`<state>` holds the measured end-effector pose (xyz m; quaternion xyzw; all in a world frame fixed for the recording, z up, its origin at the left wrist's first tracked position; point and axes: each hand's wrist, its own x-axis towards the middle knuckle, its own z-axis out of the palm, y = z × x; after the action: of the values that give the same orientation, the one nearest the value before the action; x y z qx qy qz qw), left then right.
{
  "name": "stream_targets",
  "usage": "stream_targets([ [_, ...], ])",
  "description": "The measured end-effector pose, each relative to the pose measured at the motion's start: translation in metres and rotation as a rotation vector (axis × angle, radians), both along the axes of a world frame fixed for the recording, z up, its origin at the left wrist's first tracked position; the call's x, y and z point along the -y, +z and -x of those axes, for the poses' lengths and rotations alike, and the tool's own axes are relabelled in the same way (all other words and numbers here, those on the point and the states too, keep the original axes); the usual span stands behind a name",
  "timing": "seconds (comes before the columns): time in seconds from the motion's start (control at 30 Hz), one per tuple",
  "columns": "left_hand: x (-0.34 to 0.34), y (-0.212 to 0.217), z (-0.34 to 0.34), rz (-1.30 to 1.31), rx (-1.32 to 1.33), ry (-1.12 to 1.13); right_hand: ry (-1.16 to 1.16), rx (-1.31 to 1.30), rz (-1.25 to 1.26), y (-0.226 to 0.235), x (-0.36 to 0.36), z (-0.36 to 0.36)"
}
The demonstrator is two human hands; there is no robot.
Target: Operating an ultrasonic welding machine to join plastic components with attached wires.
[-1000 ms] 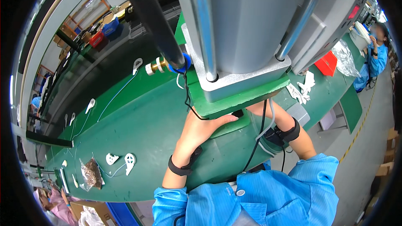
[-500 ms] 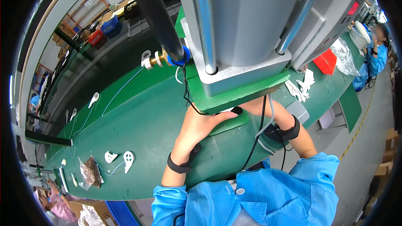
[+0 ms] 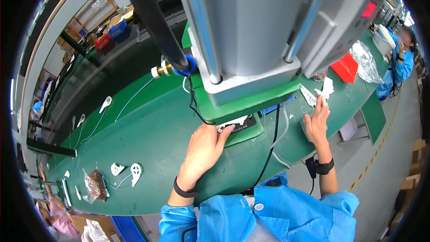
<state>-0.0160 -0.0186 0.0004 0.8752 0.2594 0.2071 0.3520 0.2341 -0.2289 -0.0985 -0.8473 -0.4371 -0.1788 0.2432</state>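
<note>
My left hand (image 3: 204, 149) is closed on a white plastic part (image 3: 234, 122) at the front of the green press base, beneath the machine. Its thumb lies along the near side of the part, while the other fingertips are hidden under the press head. A black plate (image 3: 244, 127) shows beside the part on the base (image 3: 251, 134). Off to the right, my right hand (image 3: 317, 121) is open, fingers stretched forward. Its fingertips reach a small pile of white pieces (image 3: 327, 88) on the bench; whether they touch is hard to tell.
The grey press (image 3: 251, 27) towers over the green bench (image 3: 148, 152). Black and grey cables (image 3: 273, 145) hang between my arms. A red bin (image 3: 346, 68) and clear plastic bag (image 3: 366, 62) lie right; white cord reels (image 3: 136, 173) and a bag of small brown parts (image 3: 96, 183) left.
My right hand has left the press and moved right to the white pieces. My left hand stays at the press base, where the white part and black plate now show more.
</note>
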Motion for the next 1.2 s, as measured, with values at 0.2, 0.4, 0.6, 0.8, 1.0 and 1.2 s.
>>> stream_targets([
  [0.2,0.004,0.006,-0.005,0.142,-0.055,0.027,0.035,-0.014,-0.055,0.028,-0.01,0.004],
  [0.4,0.002,0.001,-0.003,0.089,-0.008,0.014,0.256,0.077,0.098,0.094,-0.043,0.022],
  [0.6,0.001,-0.009,-0.003,0.095,0.114,0.018,0.48,0.061,0.412,0.099,-0.065,0.017],
  [0.8,-0.009,0.016,0.006,0.3,0.2,0.041,0.48,-0.011,0.481,0.089,-0.091,0.015],
  [1.0,-0.082,0.001,0.026,0.139,0.249,0.107,0.49,-0.197,0.509,0.071,-0.091,0.007],
  [1.2,-0.215,-0.065,-0.081,0.103,0.391,-0.082,0.442,-0.307,0.411,0.016,-0.085,-0.018],
])
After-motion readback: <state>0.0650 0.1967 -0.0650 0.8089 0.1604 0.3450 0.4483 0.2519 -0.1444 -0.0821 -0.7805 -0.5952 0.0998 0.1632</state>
